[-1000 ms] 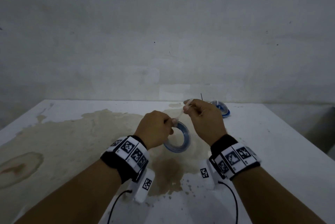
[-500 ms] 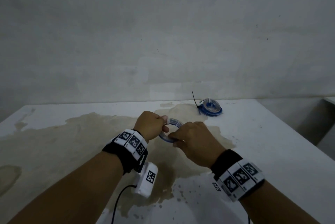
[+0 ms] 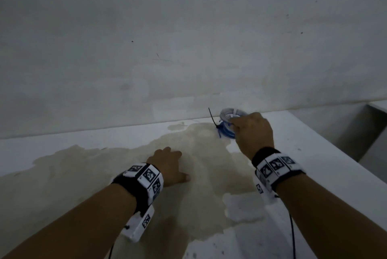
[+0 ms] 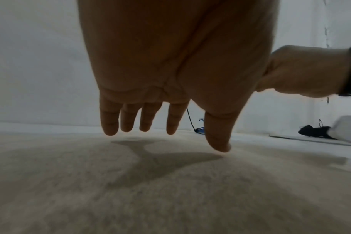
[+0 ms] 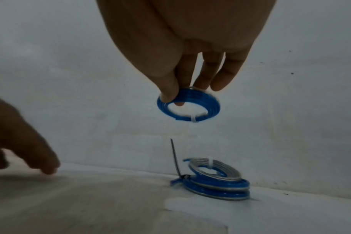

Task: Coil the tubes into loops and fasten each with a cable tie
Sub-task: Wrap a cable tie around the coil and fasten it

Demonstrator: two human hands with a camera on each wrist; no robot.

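White paint covers the table (image 3: 314,154), though a wide tan stain (image 3: 125,175) spreads over most of its middle, with paler patches showing through on the side nearer the person. Behind the table rises a plain grey-white wall (image 3: 188,38), scuffed and dotted with small dark specks. At the far right the table edge drops away to a lower grey surface.

The pile of finished coils (image 5: 216,182) sits at the far edge of the stain, close to the wall: blue and clear tube loops stacked one on another, the top one tilted. A black cable tie (image 5: 175,159) stands upright from the pile's left side, and a white tie crosses the top loop.

Directly above that pile, clear of it, the right hand (image 5: 182,47) hangs with thumb and fingers pinching the rim of a blue coiled tube (image 5: 188,106). A white cable tie (image 5: 195,119) binds this coil on the side away from the fingers. The coil hangs roughly level in the air.

The left hand (image 3: 167,164) lies well to the left of the pile, over the middle of the stain, fingers straight and spread, holding nothing; the left wrist view shows its fingertips just above the surface with a shadow beneath.
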